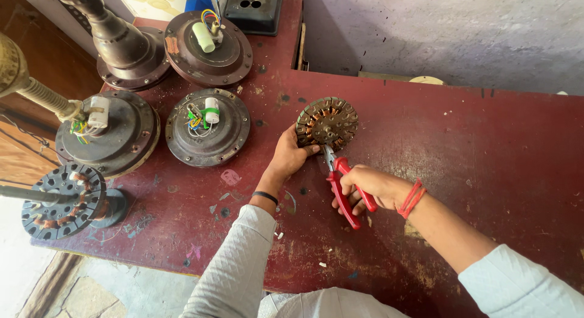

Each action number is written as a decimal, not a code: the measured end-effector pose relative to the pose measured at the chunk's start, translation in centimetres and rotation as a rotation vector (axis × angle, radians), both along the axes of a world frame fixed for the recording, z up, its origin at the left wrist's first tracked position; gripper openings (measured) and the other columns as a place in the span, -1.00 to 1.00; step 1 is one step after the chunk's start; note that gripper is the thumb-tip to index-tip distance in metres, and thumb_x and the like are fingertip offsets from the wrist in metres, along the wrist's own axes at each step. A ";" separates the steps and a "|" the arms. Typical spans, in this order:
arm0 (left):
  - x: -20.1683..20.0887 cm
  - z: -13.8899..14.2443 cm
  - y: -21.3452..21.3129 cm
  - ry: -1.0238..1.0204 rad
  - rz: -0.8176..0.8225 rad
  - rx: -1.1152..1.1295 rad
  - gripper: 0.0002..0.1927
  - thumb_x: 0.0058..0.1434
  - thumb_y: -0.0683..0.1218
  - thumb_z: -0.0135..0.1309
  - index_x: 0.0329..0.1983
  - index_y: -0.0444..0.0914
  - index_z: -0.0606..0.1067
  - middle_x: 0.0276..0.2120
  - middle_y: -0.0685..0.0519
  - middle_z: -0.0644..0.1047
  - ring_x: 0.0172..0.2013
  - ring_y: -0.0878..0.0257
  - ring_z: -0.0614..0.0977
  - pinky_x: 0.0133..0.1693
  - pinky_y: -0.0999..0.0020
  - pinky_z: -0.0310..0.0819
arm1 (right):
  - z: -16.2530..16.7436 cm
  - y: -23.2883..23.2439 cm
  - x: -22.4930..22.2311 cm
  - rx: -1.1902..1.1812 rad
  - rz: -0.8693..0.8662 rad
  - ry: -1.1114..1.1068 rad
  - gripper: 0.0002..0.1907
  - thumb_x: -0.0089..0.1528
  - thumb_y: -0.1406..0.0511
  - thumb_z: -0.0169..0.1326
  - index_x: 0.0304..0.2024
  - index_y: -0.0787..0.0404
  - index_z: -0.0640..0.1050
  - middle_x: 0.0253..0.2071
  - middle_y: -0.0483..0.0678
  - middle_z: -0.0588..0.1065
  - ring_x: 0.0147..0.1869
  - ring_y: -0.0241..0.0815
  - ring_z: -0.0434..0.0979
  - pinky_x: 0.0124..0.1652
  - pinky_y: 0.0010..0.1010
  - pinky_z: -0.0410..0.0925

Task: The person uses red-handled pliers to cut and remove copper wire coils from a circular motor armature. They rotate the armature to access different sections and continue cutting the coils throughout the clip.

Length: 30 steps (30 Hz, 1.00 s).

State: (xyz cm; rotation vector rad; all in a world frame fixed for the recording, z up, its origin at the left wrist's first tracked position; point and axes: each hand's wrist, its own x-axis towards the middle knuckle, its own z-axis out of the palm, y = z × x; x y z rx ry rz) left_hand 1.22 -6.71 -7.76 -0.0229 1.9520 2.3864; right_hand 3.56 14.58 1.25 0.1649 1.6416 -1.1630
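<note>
Near the far edge of the bench: a round stator (327,123) with copper windings lies flat on the dark red bench (486,160), just short of the step where the bench top narrows toward the wall.
Left hand: the left hand (287,157) presses the near-left rim of the stator, its grip closed on the edge with the thumb lying along the rim.
Right hand: the right hand (374,187) has its grip wrapped around the red handles of the pliers (344,184), squeezing them toward each other.
Pliers tip: it sits at the near rim of the stator, right beside the left thumb; whether it bites a wire I cannot tell.
Risk, thumb: the tip is so near the thumb that a slip could nip or jab it.
Risk, windings: a pull off line could scrape the copper coils or snap a lead.
Risk, stator: held at one side only, it could spin or skid on the worn paint.
Left end of the bench: four fan motor housings, among them one with a white capacitor (212,111), and a second stator on a shaft (58,201) at the near-left corner, well apart from both hands.
</note>
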 end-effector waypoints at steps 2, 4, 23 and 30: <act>0.0 -0.1 0.0 -0.004 -0.001 0.002 -0.42 0.10 -0.48 0.13 0.21 -0.39 0.35 0.06 -0.03 0.59 0.09 0.24 0.59 0.18 0.30 0.47 | 0.1 -0.3 -0.4 0.016 -0.010 -0.008 -0.74 0.09 0.38 -0.11 -0.18 0.34 0.45 -0.26 0.19 0.62 -0.30 -0.05 0.67 -0.40 -0.28 0.47; 0.1 -0.1 0.0 -0.006 0.001 -0.007 -0.41 0.09 -0.47 0.14 0.21 -0.38 0.35 0.06 -0.03 0.59 0.09 0.25 0.59 0.18 0.30 0.47 | 0.0 -0.3 -0.7 0.043 0.029 0.013 -0.75 0.09 0.39 -0.11 -0.21 0.36 0.46 -0.27 0.20 0.62 -0.30 -0.06 0.65 -0.42 -0.27 0.46; 2.0 0.5 -0.1 0.230 0.422 -0.359 -0.63 0.46 -0.02 -0.10 0.14 -0.37 0.51 0.11 -0.13 0.54 0.18 0.06 0.52 0.25 0.17 0.34 | -2.2 4.2 2.7 0.886 -0.008 1.011 -0.30 0.09 0.08 0.29 0.23 0.21 0.50 0.03 0.09 0.52 0.13 0.00 0.53 0.28 -0.08 0.29; 5.9 4.9 -0.3 0.603 0.478 -1.031 -0.52 0.52 0.03 -0.20 0.32 -0.36 0.41 0.43 -0.30 0.27 0.46 -0.21 0.13 0.40 -0.09 -0.02 | -0.4 2.9 3.6 0.604 0.019 1.523 -0.20 0.15 0.07 0.18 0.37 0.29 0.32 0.46 0.42 0.06 0.55 0.32 0.02 0.38 0.10 -0.03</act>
